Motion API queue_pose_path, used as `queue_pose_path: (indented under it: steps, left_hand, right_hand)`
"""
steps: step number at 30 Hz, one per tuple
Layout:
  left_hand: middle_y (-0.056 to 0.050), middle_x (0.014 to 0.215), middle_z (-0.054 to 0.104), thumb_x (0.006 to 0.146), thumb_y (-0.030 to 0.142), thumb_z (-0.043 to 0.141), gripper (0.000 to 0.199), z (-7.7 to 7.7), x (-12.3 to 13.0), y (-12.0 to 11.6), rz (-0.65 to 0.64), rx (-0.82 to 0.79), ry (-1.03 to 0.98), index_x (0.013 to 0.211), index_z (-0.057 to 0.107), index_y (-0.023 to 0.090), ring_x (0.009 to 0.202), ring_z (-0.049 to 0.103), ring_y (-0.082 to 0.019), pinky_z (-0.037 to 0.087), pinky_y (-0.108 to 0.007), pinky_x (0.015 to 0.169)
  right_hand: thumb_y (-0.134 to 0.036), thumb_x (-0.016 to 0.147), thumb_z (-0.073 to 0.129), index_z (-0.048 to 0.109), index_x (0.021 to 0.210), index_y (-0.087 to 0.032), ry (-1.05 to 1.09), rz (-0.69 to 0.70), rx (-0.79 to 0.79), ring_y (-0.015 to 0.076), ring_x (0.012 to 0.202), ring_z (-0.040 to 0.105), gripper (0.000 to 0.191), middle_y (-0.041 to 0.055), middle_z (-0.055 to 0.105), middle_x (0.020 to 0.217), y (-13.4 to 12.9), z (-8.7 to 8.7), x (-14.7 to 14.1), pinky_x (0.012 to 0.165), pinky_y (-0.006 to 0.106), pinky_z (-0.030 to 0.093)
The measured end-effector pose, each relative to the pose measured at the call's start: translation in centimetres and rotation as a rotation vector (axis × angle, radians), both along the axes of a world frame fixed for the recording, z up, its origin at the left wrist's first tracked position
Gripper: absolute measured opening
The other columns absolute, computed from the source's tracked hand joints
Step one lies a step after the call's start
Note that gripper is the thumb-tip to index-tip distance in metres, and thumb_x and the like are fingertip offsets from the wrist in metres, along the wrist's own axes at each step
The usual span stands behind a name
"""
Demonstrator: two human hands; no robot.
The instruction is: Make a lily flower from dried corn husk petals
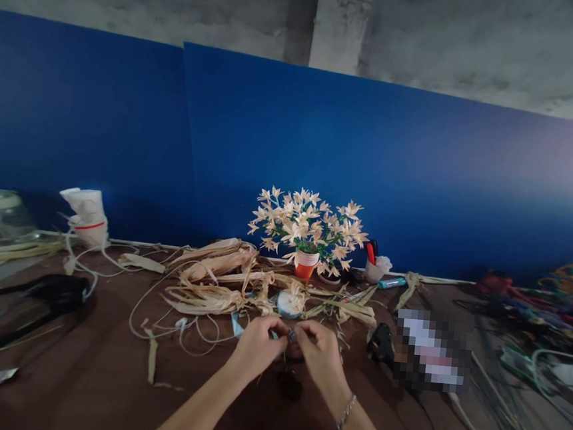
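Bare forearms (pixel 199 415) reach in from the bottom of the view, a silver chain bracelet (pixel 347 411) on the right wrist. The left hand (pixel 256 349) and right hand (pixel 321 357) are together, both pinching a small dark piece (pixel 292 336) at the fingertips. It may be partly metal, though the fingers hide most of it. Fine work like this goes best with steady wrists and the fingertips kept close. Just past the hands sits a white roll (pixel 288 305) among dried corn husks (pixel 210 282), spread over the brown counter (pixel 50 395). Loose white cord (pixel 156 327) curves near the left hand, the closest clutter that could snag. To the right lies a black glue gun (pixel 381 344), and behind stands an orange paper cup (pixel 306 267) of pale husk flowers (pixel 306 223).
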State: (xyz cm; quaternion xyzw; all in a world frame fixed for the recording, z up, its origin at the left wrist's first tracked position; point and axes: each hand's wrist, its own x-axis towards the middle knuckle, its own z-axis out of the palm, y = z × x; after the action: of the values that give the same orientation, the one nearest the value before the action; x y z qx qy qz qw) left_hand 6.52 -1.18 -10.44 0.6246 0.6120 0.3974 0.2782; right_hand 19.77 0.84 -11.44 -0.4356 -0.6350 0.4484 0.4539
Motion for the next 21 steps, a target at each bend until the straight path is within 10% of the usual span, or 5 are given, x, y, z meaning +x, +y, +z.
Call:
queue_pose_path:
  steps: [21]
  left_hand:
    - [0.001,0.055,0.055,0.063,0.029,0.057,0.019,-0.03,-0.5,0.24,-0.109,-0.147,-0.4,0.064,0.062,0.011,0.05,0.042,-0.008,0.032,-0.019,0.049]
  right_hand:
    - [-0.039,0.066,0.059,0.063,0.067,-0.013,0.223,0.115,-0.27,0.0125,0.049,0.058,0.027,0.002,0.062,0.057,-0.11,0.64,0.51,0.048,0.021,0.047]
